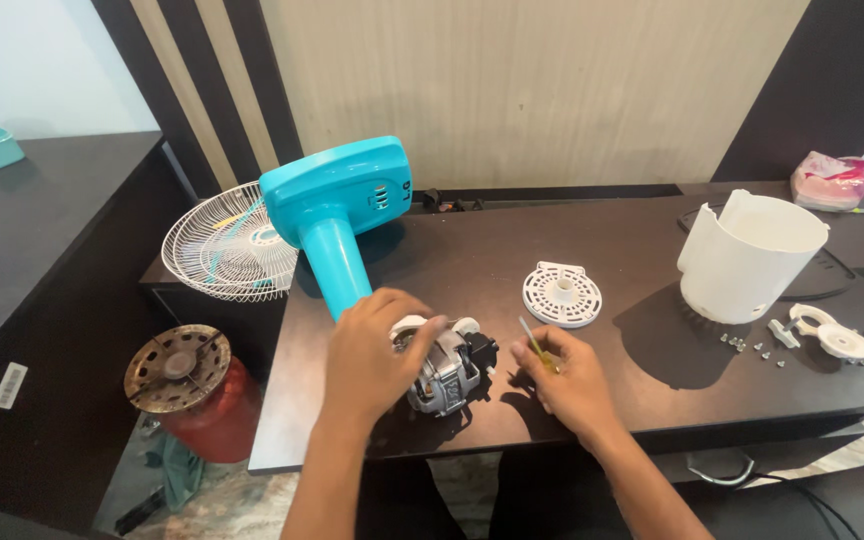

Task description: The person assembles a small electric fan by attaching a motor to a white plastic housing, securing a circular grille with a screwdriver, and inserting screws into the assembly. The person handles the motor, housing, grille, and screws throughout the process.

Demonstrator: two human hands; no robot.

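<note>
One view only, from the head camera, looking down on a dark brown table (652, 250). Near the front edge, at about 6 o'clock in the picture, lies a small grey metal fan motor (447, 375) with a white collar and a black block on its right. The left hand (372, 355) lies over the motor's left side and top, fingers curled round it and thumb pointing toward 3 o'clock; the grip looks meant to keep the round body from rolling. That forearm comes up from 6 o'clock and leans slightly toward 1 o'clock.

Just at 3 o'clock from the motor, the right hand (567, 380) rests knuckles-up on the table, fingers closed narrowly on a slim yellow-green screwdriver (535, 345) whose free end points toward 11 o'clock. The wrist bends inward, and the forearm enters from 5 o'clock.

At 12 o'clock from the right hand sits a white round slotted disc (562, 295), flat and apart from the hands. At 10 o'clock from the motor, the teal fan stand (337, 215) lies tipped with its neck toward the left hand, and a white wire grille (222, 250) is behind it off the table's edge. At 2 o'clock stands a white plastic housing (747, 255). Small screws (752, 347) and white fittings (832, 335) lie loose beside it, seemingly set aside in one spot so they stay together.
</note>
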